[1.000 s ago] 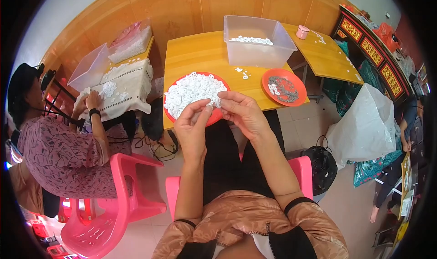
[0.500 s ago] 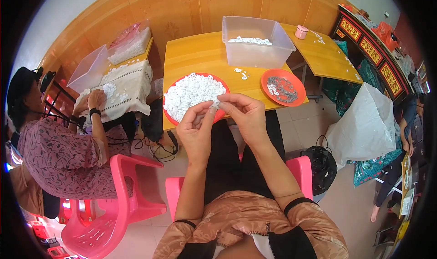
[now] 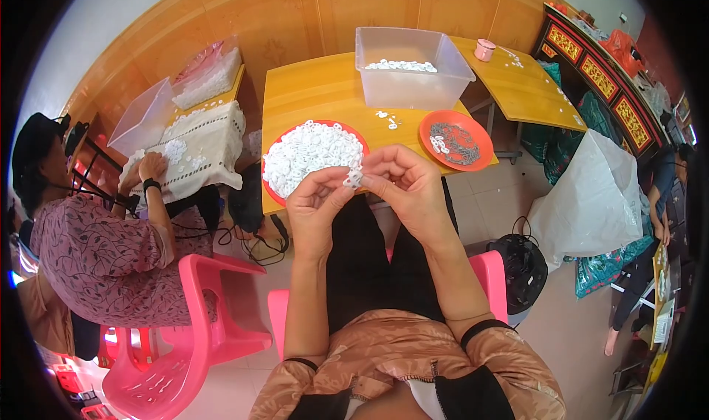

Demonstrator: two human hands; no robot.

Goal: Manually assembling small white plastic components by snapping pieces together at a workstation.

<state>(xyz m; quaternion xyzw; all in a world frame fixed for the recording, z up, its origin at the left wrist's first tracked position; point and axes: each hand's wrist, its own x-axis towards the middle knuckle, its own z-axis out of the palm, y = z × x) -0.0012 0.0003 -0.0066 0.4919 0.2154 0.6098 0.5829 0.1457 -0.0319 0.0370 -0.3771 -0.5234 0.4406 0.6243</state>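
My left hand [image 3: 319, 198] and my right hand [image 3: 408, 198] meet over my lap at the table's near edge. Both pinch a small white plastic piece with holes [image 3: 354, 178] between thumbs and fingers; the fingertips partly cover it. Just beyond my left hand, a red plate [image 3: 278, 197] bears a heap of similar white pieces [image 3: 314, 158]. Right of my hands, an orange-red plate [image 3: 484, 131] holds small grey metal parts [image 3: 461, 153] and a few white pieces [image 3: 439, 145]. Between the plates, farther back, several loose bits [image 3: 387, 117] lie on the yellow table [image 3: 310, 88].
A clear plastic bin [image 3: 413, 88] with white pieces stands at the back of the table. A pink cup [image 3: 484, 49] sits on the side table [image 3: 524, 88]. At left, a co-worker's hands [image 3: 153, 166] rest over a cloth-covered table. A white sack [image 3: 591, 198] stands at right.
My hands have turned slightly, and more of the white piece shows between the fingertips. My right hand has shifted a little to the right. The whole view has moved slightly.
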